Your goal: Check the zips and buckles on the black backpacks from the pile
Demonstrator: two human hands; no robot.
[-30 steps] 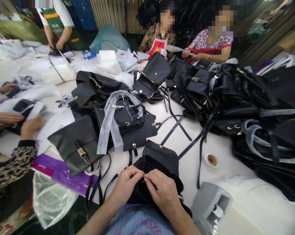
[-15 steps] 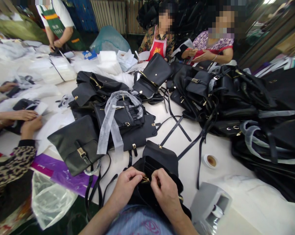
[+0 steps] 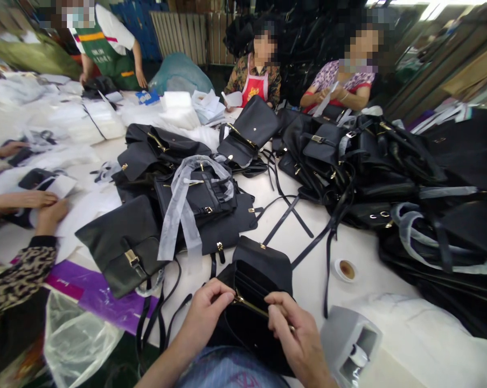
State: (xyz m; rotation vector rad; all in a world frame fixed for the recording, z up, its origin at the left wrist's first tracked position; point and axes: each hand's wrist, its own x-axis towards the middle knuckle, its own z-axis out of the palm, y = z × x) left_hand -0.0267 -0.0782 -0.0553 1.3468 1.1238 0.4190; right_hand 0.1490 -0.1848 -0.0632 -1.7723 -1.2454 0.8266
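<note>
A black leather bag lies in front of me at the near table edge, its flap folded back away from me. Across its mouth runs a gold zipper. My left hand pinches the bag's edge at the left end of this zipper. At the zipper's right end, my right hand is closed, thumb and fingers curled together on it; the pull itself is hidden by the fingers. Beyond my hands, a bag with a gold buckle and another with film-wrapped handles lie on the table.
Black bags with loose straps are heaped at the back and right. A small cup of brown liquid and a grey tape dispenser stand at right. A co-worker's hands work at left; several people stand or sit around the table.
My right hand has moved to the right along the zipper, away from my left hand. More of the gold zipper shows between them. The left hand stays at its end.
</note>
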